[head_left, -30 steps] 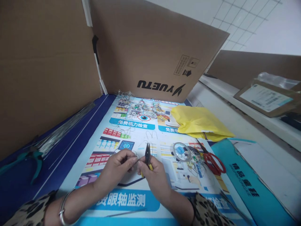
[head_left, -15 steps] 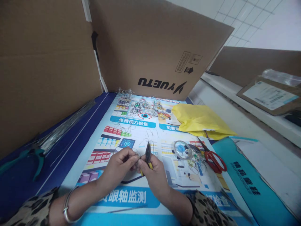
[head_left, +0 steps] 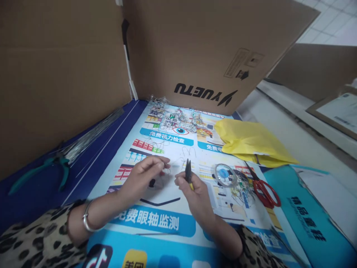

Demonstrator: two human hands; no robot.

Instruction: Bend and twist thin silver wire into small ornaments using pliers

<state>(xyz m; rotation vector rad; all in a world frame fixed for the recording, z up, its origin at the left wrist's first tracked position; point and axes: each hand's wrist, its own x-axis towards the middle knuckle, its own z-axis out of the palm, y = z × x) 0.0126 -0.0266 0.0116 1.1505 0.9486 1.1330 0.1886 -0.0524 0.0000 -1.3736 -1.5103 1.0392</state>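
Observation:
My left hand (head_left: 143, 178), a bracelet on its wrist, pinches a small piece of thin wire (head_left: 168, 170) between thumb and fingers. To its right my right hand (head_left: 196, 193) is closed around black-nosed pliers (head_left: 189, 172) with a yellow handle; their tips point up and away. A gap separates the two hands. Beyond them, bent wire pieces (head_left: 189, 152) lie on the printed sheet (head_left: 156, 223). A clear tape roll (head_left: 224, 175) lies right of my right hand, beside a small heap of wire bits (head_left: 243, 188).
Red-handled scissors (head_left: 266, 193) lie at the right, near a yellow bag (head_left: 248, 143) and a teal packet (head_left: 309, 219). Teal-handled pliers (head_left: 41, 173) and a bundle of long wires (head_left: 93, 136) are at left. Cardboard panels (head_left: 195, 48) stand behind, before them tangled wire pieces (head_left: 178, 118).
My hands have moved apart; they were together at the wire before. The view has shifted, so the surroundings sit further right and more of the sheet's near edge shows.

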